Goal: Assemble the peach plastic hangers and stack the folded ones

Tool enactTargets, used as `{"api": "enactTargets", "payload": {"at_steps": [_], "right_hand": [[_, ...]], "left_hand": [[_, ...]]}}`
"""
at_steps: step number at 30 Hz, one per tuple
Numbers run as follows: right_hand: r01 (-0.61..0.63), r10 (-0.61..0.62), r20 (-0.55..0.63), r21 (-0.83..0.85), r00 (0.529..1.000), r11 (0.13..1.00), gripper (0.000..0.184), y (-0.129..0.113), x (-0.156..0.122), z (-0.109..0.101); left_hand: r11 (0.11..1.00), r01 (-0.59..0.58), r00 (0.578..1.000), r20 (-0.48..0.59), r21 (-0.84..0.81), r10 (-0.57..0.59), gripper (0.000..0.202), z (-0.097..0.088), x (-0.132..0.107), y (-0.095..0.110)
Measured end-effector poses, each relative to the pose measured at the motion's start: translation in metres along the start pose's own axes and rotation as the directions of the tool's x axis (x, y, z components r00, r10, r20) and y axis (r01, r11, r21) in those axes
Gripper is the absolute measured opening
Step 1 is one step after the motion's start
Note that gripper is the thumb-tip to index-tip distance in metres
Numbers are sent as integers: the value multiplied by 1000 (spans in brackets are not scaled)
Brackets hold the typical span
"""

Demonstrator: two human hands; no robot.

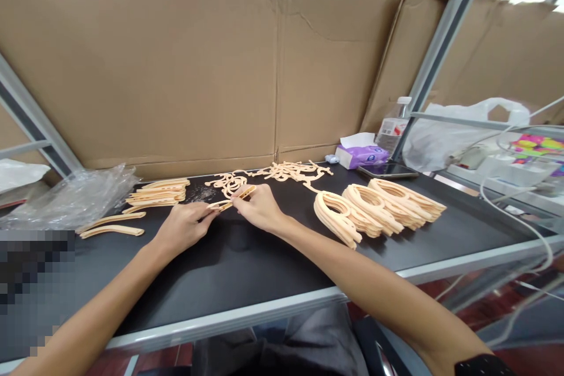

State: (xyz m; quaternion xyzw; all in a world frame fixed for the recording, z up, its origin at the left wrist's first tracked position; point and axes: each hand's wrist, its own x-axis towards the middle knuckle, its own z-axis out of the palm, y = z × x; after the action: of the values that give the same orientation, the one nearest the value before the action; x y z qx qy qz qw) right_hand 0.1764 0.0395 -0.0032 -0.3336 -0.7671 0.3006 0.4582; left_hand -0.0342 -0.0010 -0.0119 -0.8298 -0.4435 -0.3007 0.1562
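Both hands meet over the black table and pinch one flat peach-coloured curved strip. My left hand grips its near end with closed fingers. My right hand holds the far part, fingers closed round it. Just behind the hands lies a tangle of thin peach offcuts. A stack of finished curved strips sits to the left, with two loose strips in front of it. To the right lie several leaning stacks of peach U-shaped pieces.
A brown cardboard wall backs the table. Crumpled clear plastic lies at the left. At the back right are a purple tissue pack, a water bottle, a dark phone, a white plastic bag and white cables.
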Motion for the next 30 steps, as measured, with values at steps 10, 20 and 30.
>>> {"api": "enactTargets", "payload": {"at_steps": [10, 20, 30], "right_hand": [[-460, 496, 96, 555, 863, 693, 10, -4, 11, -1], [-538, 562, 142, 547, 815, 641, 18, -7, 20, -11], [-182, 140, -308, -113, 941, 977, 18, 15, 26, -23]], "left_hand": [[995, 85, 988, -124, -54, -92, 29, -2, 6, 7], [988, 135, 985, -97, -80, -142, 31, 2, 12, 12], [881, 384, 912, -37, -277, -409, 33, 6, 9, 3]]}}
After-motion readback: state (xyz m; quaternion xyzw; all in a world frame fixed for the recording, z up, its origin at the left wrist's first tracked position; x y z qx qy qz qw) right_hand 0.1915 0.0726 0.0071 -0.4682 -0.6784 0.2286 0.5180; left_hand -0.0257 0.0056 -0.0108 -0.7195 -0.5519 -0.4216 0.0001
